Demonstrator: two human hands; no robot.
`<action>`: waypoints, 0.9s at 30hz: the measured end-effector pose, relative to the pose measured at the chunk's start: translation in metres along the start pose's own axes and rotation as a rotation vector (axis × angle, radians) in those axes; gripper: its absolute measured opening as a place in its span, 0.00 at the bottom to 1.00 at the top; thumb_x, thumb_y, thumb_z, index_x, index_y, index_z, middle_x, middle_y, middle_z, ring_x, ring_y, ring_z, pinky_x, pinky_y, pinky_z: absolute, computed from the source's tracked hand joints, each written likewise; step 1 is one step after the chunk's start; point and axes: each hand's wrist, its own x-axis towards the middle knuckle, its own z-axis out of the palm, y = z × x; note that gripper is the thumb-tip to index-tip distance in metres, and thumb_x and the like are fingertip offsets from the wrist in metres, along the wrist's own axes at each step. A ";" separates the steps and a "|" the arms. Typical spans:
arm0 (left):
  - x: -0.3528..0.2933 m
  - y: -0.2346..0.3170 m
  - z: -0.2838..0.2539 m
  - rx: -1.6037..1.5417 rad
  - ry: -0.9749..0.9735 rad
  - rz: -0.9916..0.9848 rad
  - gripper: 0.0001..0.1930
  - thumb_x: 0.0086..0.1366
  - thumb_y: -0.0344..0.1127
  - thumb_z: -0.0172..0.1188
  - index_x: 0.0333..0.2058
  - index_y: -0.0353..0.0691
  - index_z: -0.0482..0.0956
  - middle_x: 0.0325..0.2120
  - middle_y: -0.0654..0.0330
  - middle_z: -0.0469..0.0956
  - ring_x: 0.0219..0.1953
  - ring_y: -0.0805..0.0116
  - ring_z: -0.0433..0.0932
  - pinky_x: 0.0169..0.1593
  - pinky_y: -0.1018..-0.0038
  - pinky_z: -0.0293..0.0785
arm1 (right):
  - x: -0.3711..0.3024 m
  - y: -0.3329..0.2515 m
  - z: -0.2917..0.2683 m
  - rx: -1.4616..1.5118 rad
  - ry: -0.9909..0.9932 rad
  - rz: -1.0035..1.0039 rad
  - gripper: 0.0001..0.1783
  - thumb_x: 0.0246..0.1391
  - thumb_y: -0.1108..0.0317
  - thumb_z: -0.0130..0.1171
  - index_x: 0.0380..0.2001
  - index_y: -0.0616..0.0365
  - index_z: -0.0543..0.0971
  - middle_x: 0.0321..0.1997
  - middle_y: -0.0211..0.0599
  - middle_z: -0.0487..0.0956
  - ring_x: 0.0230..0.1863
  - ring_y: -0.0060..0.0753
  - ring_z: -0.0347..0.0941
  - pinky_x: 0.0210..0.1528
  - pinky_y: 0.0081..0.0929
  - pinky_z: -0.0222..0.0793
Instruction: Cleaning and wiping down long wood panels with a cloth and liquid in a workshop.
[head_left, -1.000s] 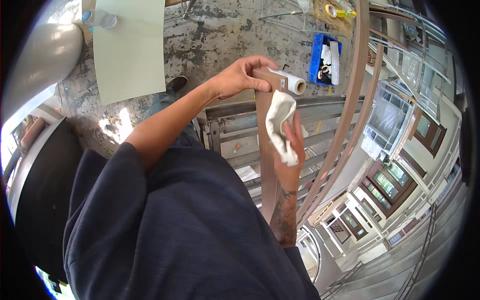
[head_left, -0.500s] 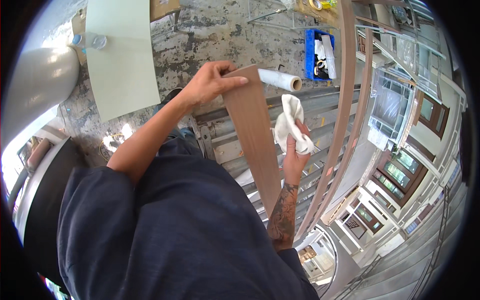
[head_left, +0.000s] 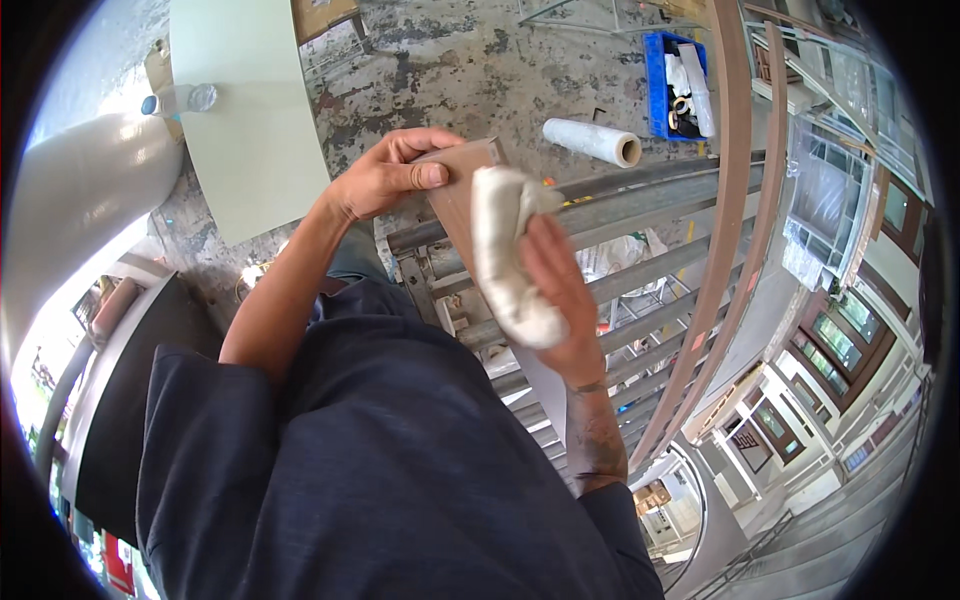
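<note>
My left hand grips the top end of a long brown board that stands on end in front of me. My right hand presses a white cloth flat against the board's face, just below the left hand. The cloth covers most of the board's upper part. The lower part of the board is hidden behind my right forearm and my dark shirt.
A grey metal railing runs under my hands, with brown handrails curving to the right. On the concrete floor lie a white roll, a blue crate of small items and a pale green panel.
The board's top end has come closer and lower. My right hand has moved the cloth from beside the board onto its face.
</note>
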 end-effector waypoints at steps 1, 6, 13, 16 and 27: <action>-0.004 -0.001 -0.004 -0.089 -0.035 -0.012 0.20 0.64 0.38 0.68 0.53 0.37 0.80 0.47 0.61 0.83 0.49 0.72 0.79 0.56 0.71 0.73 | -0.003 -0.003 0.001 -0.003 -0.034 -0.019 0.32 0.54 0.68 0.63 0.62 0.62 0.72 0.69 0.50 0.69 0.69 0.61 0.65 0.69 0.50 0.63; -0.004 0.002 -0.009 -0.067 -0.087 0.006 0.20 0.61 0.35 0.72 0.50 0.37 0.81 0.43 0.61 0.84 0.46 0.72 0.80 0.53 0.73 0.75 | -0.057 -0.011 0.002 -0.166 -0.073 -0.014 0.30 0.51 0.71 0.64 0.60 0.63 0.74 0.67 0.50 0.71 0.65 0.60 0.69 0.62 0.47 0.72; 0.004 -0.015 -0.022 -0.065 -0.148 -0.001 0.24 0.52 0.33 0.78 0.48 0.38 0.82 0.43 0.64 0.84 0.45 0.75 0.80 0.51 0.75 0.77 | 0.007 -0.029 0.016 -0.205 -0.053 -0.112 0.29 0.48 0.73 0.63 0.57 0.64 0.76 0.65 0.50 0.72 0.60 0.60 0.73 0.58 0.46 0.75; -0.010 -0.021 -0.026 -0.075 -0.026 -0.045 0.31 0.55 0.28 0.75 0.58 0.35 0.74 0.53 0.53 0.79 0.51 0.65 0.79 0.59 0.66 0.77 | 0.073 -0.042 0.028 -0.232 -0.030 -0.225 0.31 0.47 0.74 0.62 0.59 0.64 0.75 0.66 0.50 0.71 0.61 0.59 0.72 0.61 0.45 0.73; -0.011 -0.013 0.019 0.010 -0.234 -0.100 0.14 0.52 0.24 0.74 0.39 0.31 0.84 0.34 0.65 0.82 0.37 0.75 0.78 0.45 0.78 0.74 | -0.033 -0.040 0.010 -0.431 -0.142 -0.094 0.29 0.49 0.74 0.58 0.58 0.61 0.77 0.67 0.46 0.72 0.60 0.58 0.73 0.63 0.51 0.68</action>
